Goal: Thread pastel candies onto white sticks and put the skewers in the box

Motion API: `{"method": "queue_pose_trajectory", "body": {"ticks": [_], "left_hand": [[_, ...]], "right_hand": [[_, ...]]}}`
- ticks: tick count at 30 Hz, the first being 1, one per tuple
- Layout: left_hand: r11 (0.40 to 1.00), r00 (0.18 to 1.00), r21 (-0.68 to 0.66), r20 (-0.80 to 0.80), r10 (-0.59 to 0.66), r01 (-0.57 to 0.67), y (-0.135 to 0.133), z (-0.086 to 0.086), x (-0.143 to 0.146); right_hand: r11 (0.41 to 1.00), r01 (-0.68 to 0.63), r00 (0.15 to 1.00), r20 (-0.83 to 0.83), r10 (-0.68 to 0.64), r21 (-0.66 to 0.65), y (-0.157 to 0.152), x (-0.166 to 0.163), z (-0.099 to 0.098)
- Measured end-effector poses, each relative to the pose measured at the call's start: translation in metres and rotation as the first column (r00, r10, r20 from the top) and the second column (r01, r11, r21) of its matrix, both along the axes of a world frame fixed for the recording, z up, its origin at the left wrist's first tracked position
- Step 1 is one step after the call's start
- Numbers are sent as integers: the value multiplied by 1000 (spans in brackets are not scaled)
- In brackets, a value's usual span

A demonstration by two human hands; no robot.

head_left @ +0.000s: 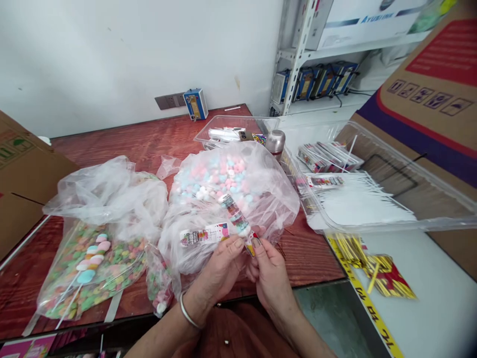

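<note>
Both hands meet at the front edge of a big clear bag of pastel marshmallows (219, 174). Between them is a slim printed candy wrapper (236, 214), slanting up and left over the bag. My left hand (228, 256) pinches its lower end from the left. My right hand (266, 256) pinches the same end from the right, thumb on a red and yellow printed part. Something pale, like a marshmallow, shows at the wrapper just above the fingertips. A second printed wrapper (204, 234) lies flat on the bag, left of my hands.
On the left, marshmallow skewers (93, 261) lie on a bag of green and orange gummies (122, 253). To the right, a clear plastic bin (328, 221) holds white sticks and printed wrappers. Gold twist ties (391, 278) lie below it. A metal flask (276, 141) stands behind.
</note>
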State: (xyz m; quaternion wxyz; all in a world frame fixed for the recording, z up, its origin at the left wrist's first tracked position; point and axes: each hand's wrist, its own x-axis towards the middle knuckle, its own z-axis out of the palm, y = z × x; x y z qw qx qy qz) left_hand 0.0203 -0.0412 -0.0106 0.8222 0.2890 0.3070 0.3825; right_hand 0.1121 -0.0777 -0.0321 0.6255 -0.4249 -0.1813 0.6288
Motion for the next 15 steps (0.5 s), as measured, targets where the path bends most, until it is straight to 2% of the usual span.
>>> {"method": "queue_pose_trajectory", "body": {"ticks": [3,6,8,9,10,12,13,15], "left_hand": [[983,983,50,-50,177,-175,-1,0,5],[965,958,71,-124,260,-253,0,-2,9],[964,948,90,-175,264,-252,1,-4,7],[966,950,97,-183,255,-240,2,-5,5],[972,958,94,-174,227,-214,1,-6,3],[993,987,59,-114,111,-105,0,-7,-3],[999,997,36,-75,31,-29,-1,-7,-5],[993,993,2,-10,-121,121,-3,-8,-10]], "right_hand": [[997,-37,950,313,12,72,-3,1,-4],[990,-27,779,623,-66,137,-7,4,-2],[985,31,703,697,-142,170,-8,4,-1],[987,39,743,656,-134,157,-9,4,-1],[992,24,821,563,-92,126,-10,3,-1],[996,-74,957,286,55,56,-12,0,0],[988,-148,982,127,143,32,-14,-1,2],[955,-295,947,-122,297,30,-20,0,5]]}}
